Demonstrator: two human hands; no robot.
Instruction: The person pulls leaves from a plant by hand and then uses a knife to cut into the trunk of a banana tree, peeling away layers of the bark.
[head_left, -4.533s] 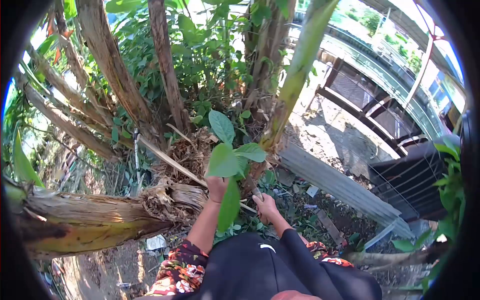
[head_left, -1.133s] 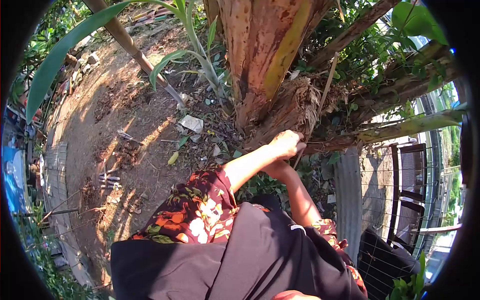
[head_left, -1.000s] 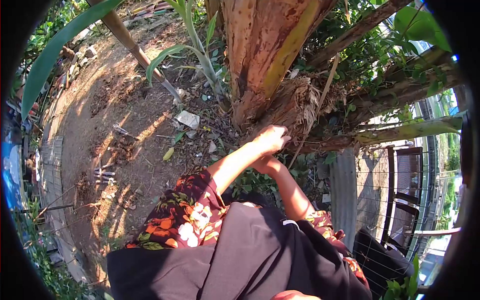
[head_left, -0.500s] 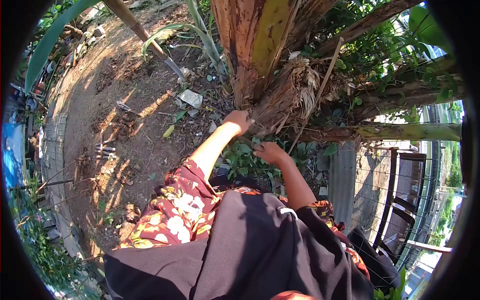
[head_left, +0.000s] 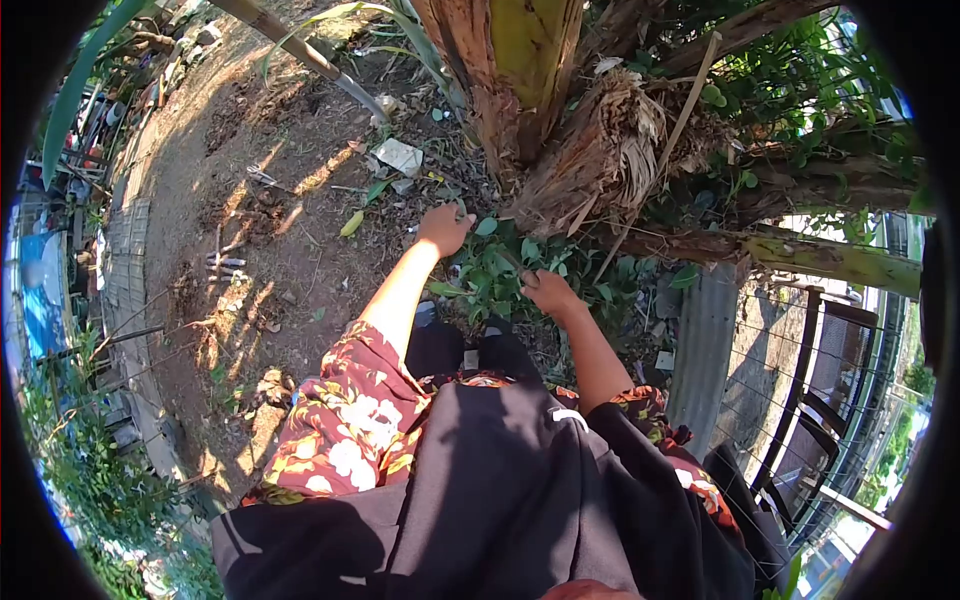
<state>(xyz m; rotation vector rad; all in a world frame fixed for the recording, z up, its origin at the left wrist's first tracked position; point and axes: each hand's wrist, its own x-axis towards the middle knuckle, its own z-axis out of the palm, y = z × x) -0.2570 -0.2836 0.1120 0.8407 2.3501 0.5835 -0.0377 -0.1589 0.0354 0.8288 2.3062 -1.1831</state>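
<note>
My left hand (head_left: 445, 230) is closed just in front of the foot of a banana plant (head_left: 515, 110), above the left edge of low green leafy plants (head_left: 500, 262). A small bit of green shows at its fingertips, but I cannot make out what it is. To the right, my right hand (head_left: 552, 297) is wrapped round a short brown stick-like handle (head_left: 527, 277). The handle points up and left over the leaves, and its far end is lost among them. Next to both hands is a torn, fibrous banana stump (head_left: 590, 165).
A leaning bamboo pole (head_left: 300, 52) and a pale broken block (head_left: 398, 157) are on the bare soil at left. Fallen banana trunks (head_left: 820, 257), a grey corrugated sheet (head_left: 705, 340) and a wire fence (head_left: 760, 350) stand at right.
My left hand has come away from the base of the banana plant, moving left and toward me. The right hand has shifted slightly right, and more of the leafy plants shows between them.
</note>
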